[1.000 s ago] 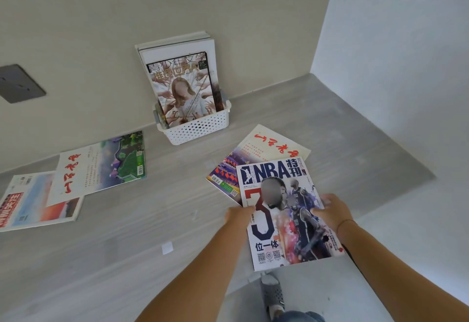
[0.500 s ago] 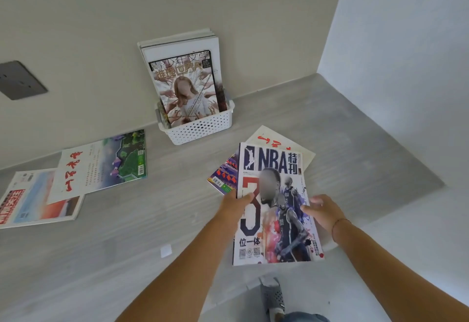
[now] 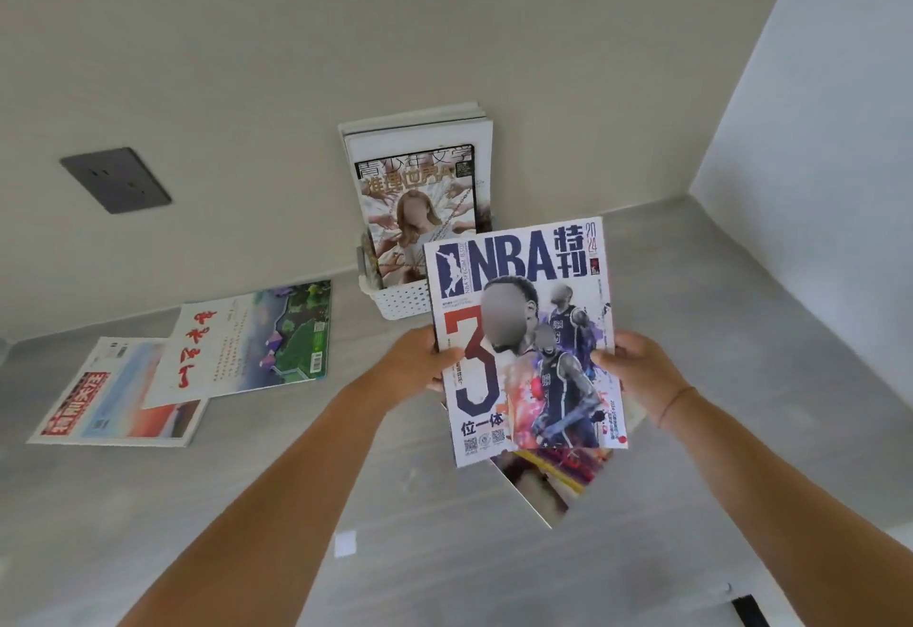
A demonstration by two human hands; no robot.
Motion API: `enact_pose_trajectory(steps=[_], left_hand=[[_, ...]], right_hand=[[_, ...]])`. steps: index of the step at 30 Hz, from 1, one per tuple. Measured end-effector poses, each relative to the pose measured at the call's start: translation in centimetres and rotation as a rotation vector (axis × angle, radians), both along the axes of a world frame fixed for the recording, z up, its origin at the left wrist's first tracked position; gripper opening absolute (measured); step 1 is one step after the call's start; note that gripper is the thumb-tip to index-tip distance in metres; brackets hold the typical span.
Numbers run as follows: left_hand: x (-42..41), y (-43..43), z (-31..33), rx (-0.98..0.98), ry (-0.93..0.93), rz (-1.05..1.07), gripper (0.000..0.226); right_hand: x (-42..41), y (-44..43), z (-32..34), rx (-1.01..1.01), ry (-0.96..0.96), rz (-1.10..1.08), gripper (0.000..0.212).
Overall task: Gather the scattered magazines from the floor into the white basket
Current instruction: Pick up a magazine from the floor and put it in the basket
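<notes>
**NBA mag lifted off the floor, just short of the basket**

Closest to the camera, well short of the white basket (image 3: 400,302), there's a little white square (image 3: 345,543) stuck on the grey floor (image 3: 247,503). Past that, both bare forearms reach toward the basket. The left hand (image 3: 420,364) grips the left edge of the NBA magazine (image 3: 523,344), and the right hand (image 3: 637,374) clamps the right edge with its thumb on the cover. There's a thin band (image 3: 677,404) on that wrist. A second magazine (image 3: 548,483) pokes out crooked from under the NBA one, so it's really a two-mag stack held in the air, cover facing up. In this view its top edge overlaps the basket's right side. I honestly can't tell whether it touches.

Left of the basket, two more lie flat on the floor. The green-and-white magazine (image 3: 252,340) is nearer to it and overlaps a corner of the red-titled magazine (image 3: 118,394), which is farther out.

The basket sits against the wall (image 3: 543,33) with several upright magazines (image 3: 420,201) already leaning in it. Up on the wall, off to the basket's left, there's a dark wall socket (image 3: 116,180).
</notes>
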State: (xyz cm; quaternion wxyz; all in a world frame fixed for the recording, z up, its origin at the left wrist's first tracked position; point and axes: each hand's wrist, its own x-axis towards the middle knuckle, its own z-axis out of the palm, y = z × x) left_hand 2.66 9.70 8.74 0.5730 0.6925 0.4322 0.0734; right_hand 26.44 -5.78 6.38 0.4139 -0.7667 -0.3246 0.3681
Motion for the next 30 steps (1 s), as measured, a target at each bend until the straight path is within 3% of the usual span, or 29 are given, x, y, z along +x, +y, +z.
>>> enact_pose_trajectory(steps=[7,10,12,17,26,30], left_hand=[[-0.3,10.7,5.6,0.222,0.077,0.129,0.027],[0.3,14.6,8.0,0.351,-0.012,0.255,0.026],[0.6,16.5,8.6,0.413,-0.09,0.374,0.026],[1.6,18.8,6.5,0.434,-0.091,0.628,0.013],[1.6,20.4,1.3,0.429,-0.002,0.808,0.013],[1.4,20.8,1.0,0.453,0.01,0.794,0.008]], right_hand=[[1.8,13.9,4.9,0.153,-0.152,0.089,0.018],[2.7,19.6,7.4,0.247,-0.181,0.083,0.026],[3.0,22.5,8.5,0.284,-0.207,0.075,0.02],[3.0,26.6,7.4,0.216,-0.257,0.098,0.02],[2.0,29.6,5.2,0.221,-0.189,0.107,0.016],[1.9,29.8,4.3,0.215,-0.193,0.111,0.016]])
